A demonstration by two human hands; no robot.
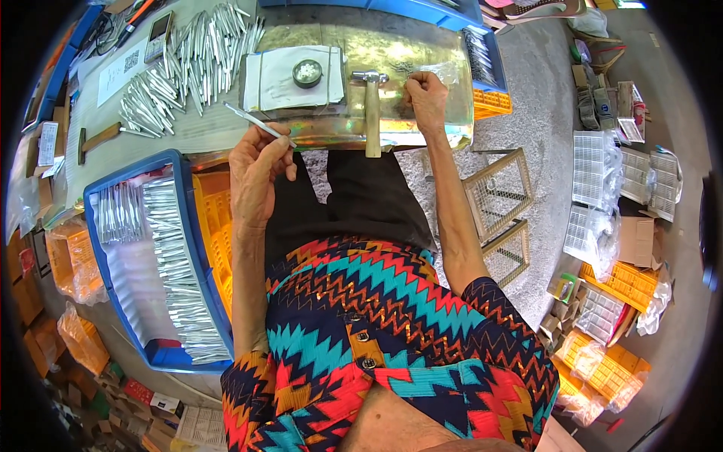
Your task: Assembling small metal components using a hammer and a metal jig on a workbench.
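Note:
My left hand (260, 167) grips one end of a slim silver-white metal piece (252, 118), whose other end points up and left past a paper-covered pad (267, 69). Over the shiny tabletop, my right hand (427, 98) has its fingers pinched together; whatever is between them is too small to make out. Small dark pins (403, 68) lie scattered by those fingertips. Between my hands rests a hammer (372, 113), metal head away from me, wooden handle towards me. A round dark tin (306, 74) with pale contents sits on the pad.
Piles of similar slim metal pieces (215, 53) cover the table's left, near a second hammer (98, 142). A blue tray (181, 188) at my left holds more in rows. Another blue bin (489, 75) stands right. Metal frames (497, 192) and orange crates (602, 361) occupy the floor.

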